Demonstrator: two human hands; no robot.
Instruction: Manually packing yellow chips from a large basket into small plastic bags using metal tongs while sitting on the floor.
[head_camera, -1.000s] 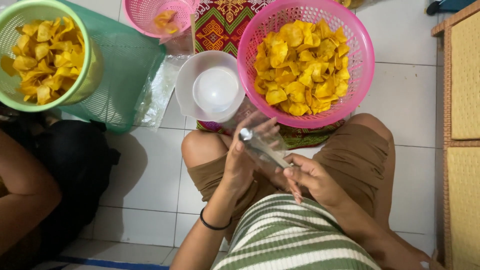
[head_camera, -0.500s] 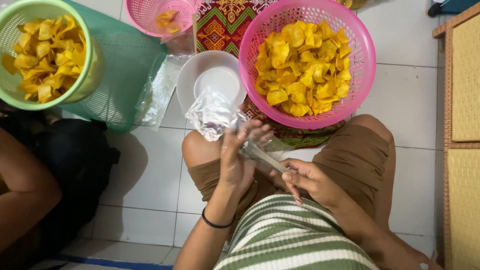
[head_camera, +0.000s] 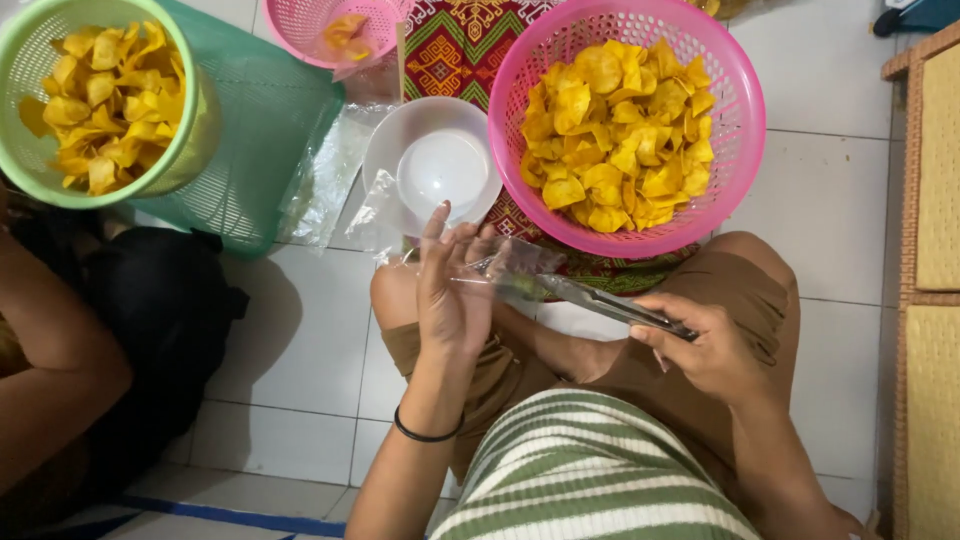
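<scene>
White tiled floor (head_camera: 860, 180) bears a patterned mat (head_camera: 455, 50) and green basket (head_camera: 100, 100).

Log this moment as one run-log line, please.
left hand: holds clear plastic bag | right hand: grips metal tongs | pink basket: yellow chips

Left hand (head_camera: 452, 290) holds a clear plastic bag (head_camera: 500, 262); right hand (head_camera: 705, 345) grips metal tongs (head_camera: 610, 303) (tips inside the bag), near a pink basket (head_camera: 740, 130) of yellow chips (head_camera: 615, 135).
</scene>
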